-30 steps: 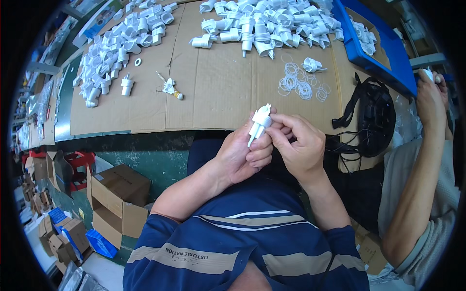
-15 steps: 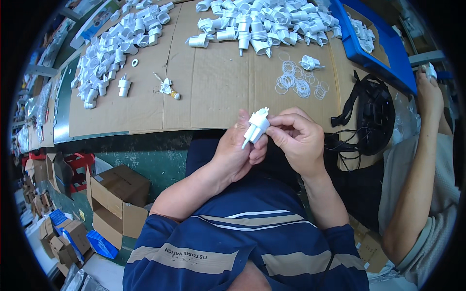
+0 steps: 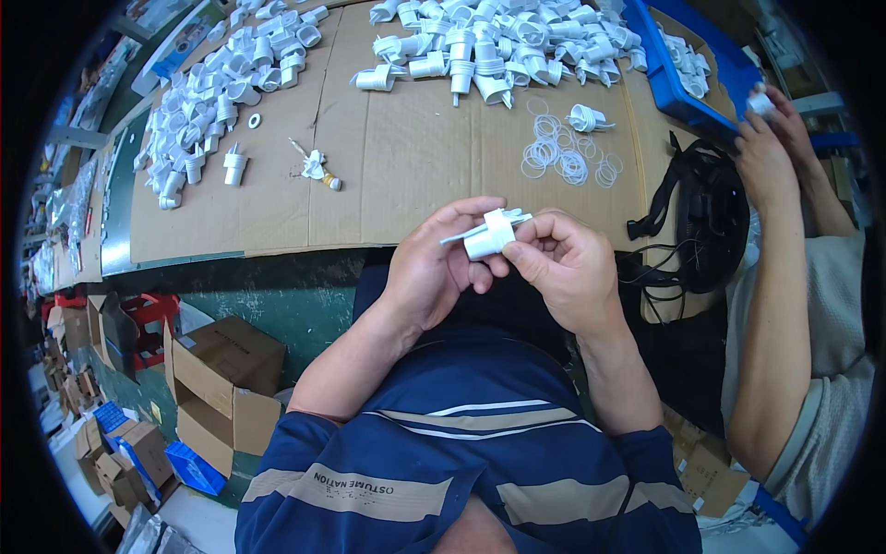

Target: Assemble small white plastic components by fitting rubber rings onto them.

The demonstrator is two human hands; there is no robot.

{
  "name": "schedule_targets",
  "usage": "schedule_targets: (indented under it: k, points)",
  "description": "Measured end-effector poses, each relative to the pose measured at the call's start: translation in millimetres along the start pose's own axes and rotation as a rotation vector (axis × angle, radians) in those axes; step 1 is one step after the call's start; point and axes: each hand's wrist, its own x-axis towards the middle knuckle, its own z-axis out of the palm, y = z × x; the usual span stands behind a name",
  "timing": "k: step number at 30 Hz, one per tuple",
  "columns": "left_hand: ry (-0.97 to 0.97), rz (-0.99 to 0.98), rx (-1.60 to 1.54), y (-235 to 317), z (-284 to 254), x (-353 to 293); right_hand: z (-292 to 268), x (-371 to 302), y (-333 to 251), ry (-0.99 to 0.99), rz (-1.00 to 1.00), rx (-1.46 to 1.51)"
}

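Note:
A white plastic cylindrical part (image 3: 489,242) with thin prongs is held between my hands, just off the table's near edge. It lies tilted, a long thin prong pointing left. My right hand (image 3: 572,268) pinches its right end between thumb and fingers. My left hand (image 3: 429,263) curls loosely around its left side, fingertips against its underside. Beyond my hands, thin white rings (image 3: 560,157) lie loose on the cardboard, with a single white part (image 3: 588,118) beside them. A small white-and-tan piece with a thin tip (image 3: 317,168) lies farther left.
Heaps of similar white parts (image 3: 526,42) cover the table's far side, and another pile (image 3: 198,120) lies at left. A blue bin (image 3: 683,97) stands at right, near a black strapped bag (image 3: 706,212). A co-worker's hands (image 3: 771,152) hold a white part.
The white part has turned from steeply tilted to nearly level in my hands. My left hand has loosened and shifted slightly left. The co-worker's second hand has come into view at the white part.

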Motion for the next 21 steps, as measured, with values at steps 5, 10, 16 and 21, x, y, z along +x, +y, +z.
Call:
schedule_targets:
  k: [5, 10, 16, 21]
  points:
    - [-0.034, 0.327, 0.572, -7.1, -1.3, -4.5, -2.8, 3.7, -2.3, -0.045, 0.072, -0.1]
    - [0.018, 0.153, 0.44, -6.4, -8.5, -1.4, -1.0, 5.2, 5.8, -0.001, -0.002, -0.118]
    - [0.043, 0.039, 0.353, -4.2, -10.4, 2.0, 1.4, 9.3, 11.5, 0.032, -0.004, -0.121]
    - [0.04, 0.057, 0.27, -3.5, -8.2, 5.9, 7.1, 11.9, 11.5, 0.041, -0.093, -0.226]
